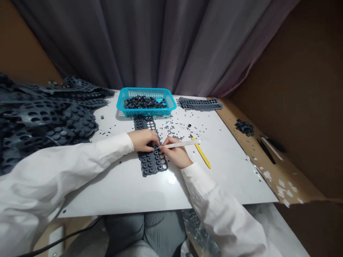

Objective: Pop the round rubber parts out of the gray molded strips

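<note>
A dark rubber sheet (150, 165) with rows of round, ring-like parts lies lengthwise on the white table. Some holes along its right side are bare and show white. My left hand (142, 140) lies across the middle of the sheet, its thumb and fingers bent together on the rubber; the exact grip is partly hidden. Close beside it, my right hand (176, 154) is closed around a slim white stick-like tool (183, 144), whose tip end meets the sheet by the left fingertips. A yellow pen-shaped tool (203, 156) lies to the right of my right hand.
A blue basket (146, 113) holding many small black parts stands behind the sheet. Dark perforated sheets (48, 117) are heaped at left, and another strip (200, 104) lies back right. Black bits litter the table. A brown side surface (250, 151) carries a black pile and tools.
</note>
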Demonstrator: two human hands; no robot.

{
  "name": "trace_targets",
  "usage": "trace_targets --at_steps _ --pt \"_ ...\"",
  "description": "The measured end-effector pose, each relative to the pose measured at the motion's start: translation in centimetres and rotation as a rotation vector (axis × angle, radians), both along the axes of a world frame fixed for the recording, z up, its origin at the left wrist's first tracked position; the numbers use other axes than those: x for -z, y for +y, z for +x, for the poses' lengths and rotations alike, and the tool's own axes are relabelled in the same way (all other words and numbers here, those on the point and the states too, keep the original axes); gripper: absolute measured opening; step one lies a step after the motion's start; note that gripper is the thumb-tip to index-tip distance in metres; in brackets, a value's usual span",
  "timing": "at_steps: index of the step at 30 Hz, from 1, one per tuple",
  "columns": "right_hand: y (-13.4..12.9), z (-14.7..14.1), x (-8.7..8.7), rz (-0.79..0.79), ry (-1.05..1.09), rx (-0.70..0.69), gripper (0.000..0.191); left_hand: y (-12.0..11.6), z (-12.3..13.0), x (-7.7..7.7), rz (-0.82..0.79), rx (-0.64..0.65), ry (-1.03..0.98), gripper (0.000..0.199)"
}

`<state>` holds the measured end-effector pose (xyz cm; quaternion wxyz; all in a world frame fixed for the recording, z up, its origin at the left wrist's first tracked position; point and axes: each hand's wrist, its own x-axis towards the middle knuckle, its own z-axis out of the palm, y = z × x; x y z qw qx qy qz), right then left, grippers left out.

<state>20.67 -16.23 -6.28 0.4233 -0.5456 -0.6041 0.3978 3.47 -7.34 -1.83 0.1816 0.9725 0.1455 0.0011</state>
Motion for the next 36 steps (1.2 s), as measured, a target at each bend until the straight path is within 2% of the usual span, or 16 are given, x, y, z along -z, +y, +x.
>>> trace_targets --at_steps 10,19,25,36 --pt "0.03 -0.36 -0.05 0.019 -0.03 -0.001 0.014 0.17 0.98 0.09 -0.004 0.021 0.02 0.013" --pt "0.1 -0.26 0.69 0.021 0.013 0.01 0.015 0.49 0.97 0.58 0.006 0.04 0.006 0.008" --pt "0.02 -0.29 0.37 0.032 -0.012 0.01 0.016 0.29 0.94 0.72 0.025 0.034 0.002 0.011" --pt "0.01 -0.36 0.1 0.02 -0.026 0.018 0.015 0.19 1.04 0.42 0.091 0.1 0.035 0.012"
